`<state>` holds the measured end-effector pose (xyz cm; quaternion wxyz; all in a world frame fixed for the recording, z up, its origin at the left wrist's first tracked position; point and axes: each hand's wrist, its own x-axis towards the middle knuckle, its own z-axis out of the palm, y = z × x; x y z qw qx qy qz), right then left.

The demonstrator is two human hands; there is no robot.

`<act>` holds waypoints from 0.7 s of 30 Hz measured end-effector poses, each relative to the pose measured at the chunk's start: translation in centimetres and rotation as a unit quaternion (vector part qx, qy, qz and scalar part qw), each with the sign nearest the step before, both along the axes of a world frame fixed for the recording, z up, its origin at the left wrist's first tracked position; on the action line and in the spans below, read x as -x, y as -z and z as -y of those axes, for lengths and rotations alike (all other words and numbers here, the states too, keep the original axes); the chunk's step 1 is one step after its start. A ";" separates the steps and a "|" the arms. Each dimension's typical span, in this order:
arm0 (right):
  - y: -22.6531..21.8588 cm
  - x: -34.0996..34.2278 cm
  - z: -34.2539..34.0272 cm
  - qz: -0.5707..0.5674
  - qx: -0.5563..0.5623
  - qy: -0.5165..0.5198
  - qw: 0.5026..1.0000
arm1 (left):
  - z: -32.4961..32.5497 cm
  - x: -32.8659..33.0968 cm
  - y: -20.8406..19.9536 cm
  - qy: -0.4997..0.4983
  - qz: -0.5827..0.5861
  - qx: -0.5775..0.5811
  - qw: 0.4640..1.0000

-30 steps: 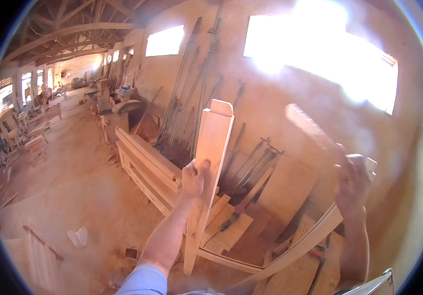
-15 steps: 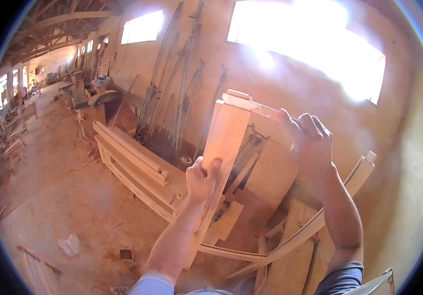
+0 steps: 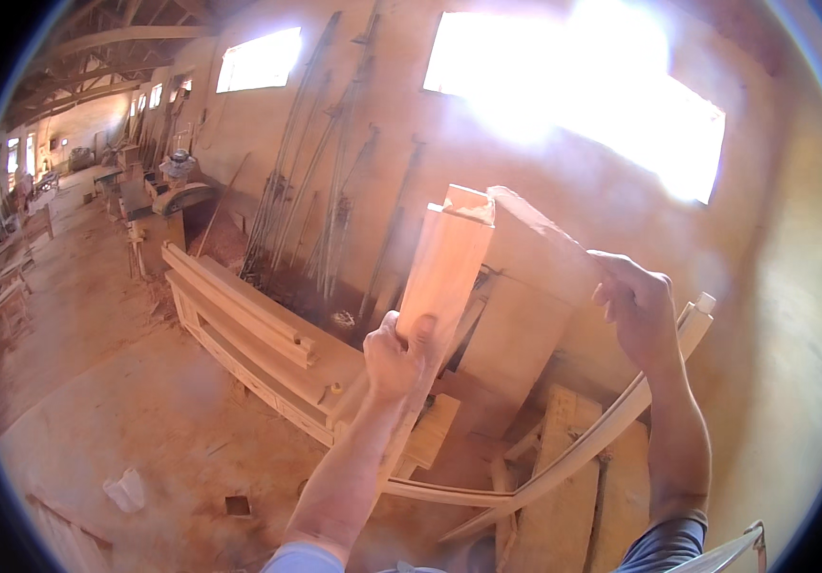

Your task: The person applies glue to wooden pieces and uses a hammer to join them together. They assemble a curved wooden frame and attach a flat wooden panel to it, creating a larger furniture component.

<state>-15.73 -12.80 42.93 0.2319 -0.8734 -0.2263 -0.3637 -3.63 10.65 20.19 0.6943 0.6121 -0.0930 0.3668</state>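
My left hand [image 3: 394, 353] is wrapped round a long wooden board [image 3: 444, 272] at mid-length, thumb across its face. The board stands tilted up, and its top end narrows to a tenon [image 3: 469, 201] with pale, pasty stuff on it. My right hand [image 3: 635, 296] pinches a thin flat strip [image 3: 537, 220], apparently wood, at its lower end. The strip slants up to the left, its far tip right beside the tenon; whether they touch I cannot tell.
A stack of wooden frames [image 3: 239, 344] lies to the left. A long wooden rail [image 3: 611, 415] with a tenon crosses at lower right, over broad planks [image 3: 564, 497]. Metal clamps [image 3: 334, 201] lean against the wall. A white bag [image 3: 124, 489] lies on the dusty floor.
The strip has come off the top of the tenon to its right side and now slants more. My right hand has moved right and down with it. My left hand keeps its hold.
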 end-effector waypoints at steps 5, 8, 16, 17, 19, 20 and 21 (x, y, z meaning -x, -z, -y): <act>-2.7 -2.1 -2.9 -0.016 0.049 0.017 0.999 | 0.2 0.7 -0.5 -0.003 0.000 -0.006 1.000; -3.2 -5.0 -3.1 0.026 0.097 0.026 0.995 | 0.2 0.8 -0.8 -0.002 0.008 -0.008 1.000; -3.8 -3.9 -6.1 -0.062 0.012 0.027 0.998 | -0.3 0.6 -0.6 -0.006 0.009 -0.022 1.000; -3.3 -3.7 -5.6 -0.038 0.011 0.020 0.999 | -0.3 0.4 -0.6 -0.009 0.005 -0.024 1.000; -2.6 -3.5 -4.8 -0.029 0.017 0.020 0.999 | -0.5 0.6 -0.7 -0.032 -0.010 -0.043 0.999; -2.2 -3.4 -4.2 -0.044 0.021 0.030 0.998 | -0.5 0.6 -0.8 -0.027 -0.004 -0.038 0.999; -2.0 -3.4 -3.5 -0.059 0.026 0.039 0.997 | -0.4 0.7 -0.9 -0.022 0.001 -0.033 0.999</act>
